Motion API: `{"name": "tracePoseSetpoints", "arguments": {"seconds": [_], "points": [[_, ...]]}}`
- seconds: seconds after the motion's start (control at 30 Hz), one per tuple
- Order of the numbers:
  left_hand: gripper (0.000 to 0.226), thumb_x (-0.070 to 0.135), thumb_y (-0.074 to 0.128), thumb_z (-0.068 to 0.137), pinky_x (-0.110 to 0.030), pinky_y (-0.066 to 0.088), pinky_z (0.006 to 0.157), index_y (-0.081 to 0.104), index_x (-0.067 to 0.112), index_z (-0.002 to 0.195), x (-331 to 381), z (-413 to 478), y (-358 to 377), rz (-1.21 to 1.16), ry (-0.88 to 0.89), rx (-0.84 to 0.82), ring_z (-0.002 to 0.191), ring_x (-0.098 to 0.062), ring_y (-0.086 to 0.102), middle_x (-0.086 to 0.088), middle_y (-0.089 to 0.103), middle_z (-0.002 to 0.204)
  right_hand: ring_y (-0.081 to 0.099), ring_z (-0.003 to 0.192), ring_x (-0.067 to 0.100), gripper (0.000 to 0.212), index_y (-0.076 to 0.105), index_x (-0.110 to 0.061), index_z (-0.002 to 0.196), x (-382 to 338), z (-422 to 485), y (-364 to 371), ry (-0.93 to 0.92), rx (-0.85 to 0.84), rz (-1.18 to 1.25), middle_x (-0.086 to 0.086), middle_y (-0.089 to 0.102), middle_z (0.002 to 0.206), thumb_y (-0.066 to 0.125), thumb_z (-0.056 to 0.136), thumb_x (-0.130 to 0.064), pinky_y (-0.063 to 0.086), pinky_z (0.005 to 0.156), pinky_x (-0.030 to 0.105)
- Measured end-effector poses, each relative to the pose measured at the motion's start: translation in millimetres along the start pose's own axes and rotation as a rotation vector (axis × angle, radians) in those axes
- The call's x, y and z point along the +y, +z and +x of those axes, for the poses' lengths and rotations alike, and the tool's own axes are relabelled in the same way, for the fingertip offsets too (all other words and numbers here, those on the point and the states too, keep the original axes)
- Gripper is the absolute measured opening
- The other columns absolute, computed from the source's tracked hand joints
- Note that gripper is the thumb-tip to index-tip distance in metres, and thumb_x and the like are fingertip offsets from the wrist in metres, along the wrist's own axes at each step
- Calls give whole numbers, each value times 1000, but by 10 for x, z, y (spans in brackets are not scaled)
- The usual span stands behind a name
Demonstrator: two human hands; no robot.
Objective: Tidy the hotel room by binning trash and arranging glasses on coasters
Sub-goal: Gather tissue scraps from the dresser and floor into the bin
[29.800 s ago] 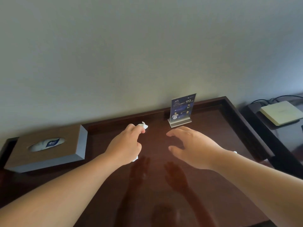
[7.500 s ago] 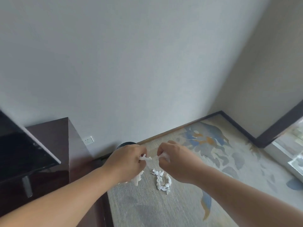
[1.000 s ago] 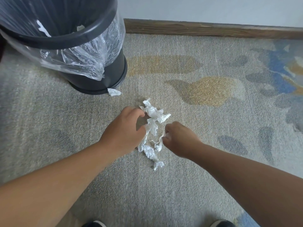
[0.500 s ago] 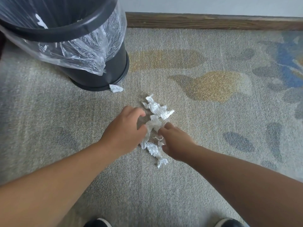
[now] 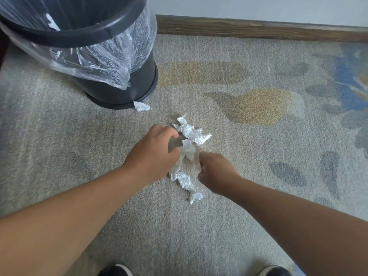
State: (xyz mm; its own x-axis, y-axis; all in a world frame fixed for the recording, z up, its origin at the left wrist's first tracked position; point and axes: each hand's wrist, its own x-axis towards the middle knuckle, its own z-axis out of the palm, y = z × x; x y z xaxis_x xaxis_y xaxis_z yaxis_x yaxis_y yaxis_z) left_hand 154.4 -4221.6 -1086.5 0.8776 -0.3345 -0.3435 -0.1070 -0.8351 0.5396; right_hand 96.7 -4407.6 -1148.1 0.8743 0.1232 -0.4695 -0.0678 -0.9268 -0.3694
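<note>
In the head view, the only one given, a ragged line of tissue scraps [image 5: 186, 156] is seen on the carpet [image 5: 219, 226], in the gap between the left hand [image 5: 153, 154] and the right hand [image 5: 218, 174]. Its long axis runs away from the person, from beside the right wrist out past the left fingertips. It is thus laid roughly along both forearms, not across them.

The left fingers [image 5: 170, 133] are curled. The middle piece [image 5: 188, 149] is met by the thumb tip and appears to be pinched there, with its tail running back along the thumb side of the hand. The upper piece [image 5: 192, 133] is found just beyond and to the right of the left forefinger; whether it is touched cannot be settled. The lower piece [image 5: 188, 185] is placed behind both sets of fingers, nearer the right wrist, and is not touched.

The right fingers [image 5: 204, 157] are clenched loosely inward, just right of the middle piece. Whether a scrap is enclosed cannot be told, since the palm is turned away.

A stray scrap [image 5: 141, 106] is lodged against the foot of the bin [image 5: 119, 94], well beyond the left fingers. The bin, lined with a clear bag [image 5: 103, 60], is set beyond and to the left of both hands, so the left hand is judged the nearer for the carry. The gathering is judged to call for a sweep along the line.
</note>
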Motion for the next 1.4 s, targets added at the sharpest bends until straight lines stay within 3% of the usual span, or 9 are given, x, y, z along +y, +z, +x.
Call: {"name": "tracePoseSetpoints", "arguments": {"seconds": [0.17, 0.27, 0.43, 0.53, 0.8, 0.9, 1.0, 1.23, 1.4], "points": [[24, 38, 48, 89, -22, 38, 57, 48, 32, 112, 60, 6, -32, -17, 40, 18, 71, -4, 51, 12, 42, 109, 53, 62, 10, 15, 39, -26, 83, -44, -77, -263, 22, 17, 85, -9, 53, 74, 45, 88, -13, 42, 47, 26], [32, 38, 48, 90, -21, 35, 56, 46, 31, 121, 78, -1, -47, -12, 54, 26, 72, -3, 50, 11, 42, 113, 51, 60, 15, 21, 44, -21, 68, -107, -117, -380, 10, 7, 94, -3, 54, 68, 39, 86, -13, 45, 52, 31], [30, 38, 49, 90, -23, 41, 57, 45, 33, 119, 93, -9, -77, -7, 54, 42, 71, -6, 53, 10, 42, 114, 42, 50, 11, 30, 42, -22, 63, -132, -175, -408, 6, 27, 59, -4, 50, 61, 47, 86, -41, 34, 46, 23], [28, 37, 49, 90, -25, 40, 57, 46, 33, 117, 94, -18, -97, -5, 55, 48, 70, -7, 53, 10, 42, 113, 44, 49, 10, 39, 41, -24, 64, -153, -187, -362, 2, 14, -4, -5, 49, 59, 44, 93, -50, 40, 46, 26], [34, 36, 48, 91, -27, 42, 58, 43, 31, 125, 47, -73, -112, 6, 45, 43, 70, -6, 52, 9, 41, 120, 58, 69, 12, 11, 51, -27, 105, -207, -168, -78, 31, -57, 40, -8, 61, 83, 46, 98, -34, 55, 63, 36], [36, 36, 48, 91, -25, 39, 56, 42, 31, 127, 19, -88, -101, 13, 40, 43, 68, -5, 52, 9, 42, 120, 58, 72, 13, 32, 46, -29, 114, -238, -171, 33, 41, -99, 0, -8, 61, 86, 51, 92, -51, 49, 58, 29], [36, 36, 49, 91, -23, 36, 55, 43, 32, 126, 0, -102, -84, 12, 42, 41, 69, -3, 50, 10, 41, 118, 62, 79, 18, 53, 39, -26, 118, -286, -165, 162, 38, -139, -76, -3, 65, 95, 59, 82, -60, 53, 64, 34], [33, 36, 50, 90, -27, 41, 59, 44, 32, 122, -27, -139, -75, 25, 33, 30, 72, -6, 51, 10, 41, 116, 60, 82, 20, 28, 44, -25, 111, -361, -135, 334, 53, -111, -77, -2, 53, 105, 60, 89, -22, 55, 65, 38], [31, 37, 50, 90, -29, 45, 62, 44, 33, 120, -25, -137, -84, 22, 30, 38, 70, -6, 52, 10, 41, 113, 56, 71, 15, 21, 36, -29, 88, -319, -139, 307, 63, -131, -18, -6, 53, 84, 49, 85, -12, 52, 58, 33]]}}
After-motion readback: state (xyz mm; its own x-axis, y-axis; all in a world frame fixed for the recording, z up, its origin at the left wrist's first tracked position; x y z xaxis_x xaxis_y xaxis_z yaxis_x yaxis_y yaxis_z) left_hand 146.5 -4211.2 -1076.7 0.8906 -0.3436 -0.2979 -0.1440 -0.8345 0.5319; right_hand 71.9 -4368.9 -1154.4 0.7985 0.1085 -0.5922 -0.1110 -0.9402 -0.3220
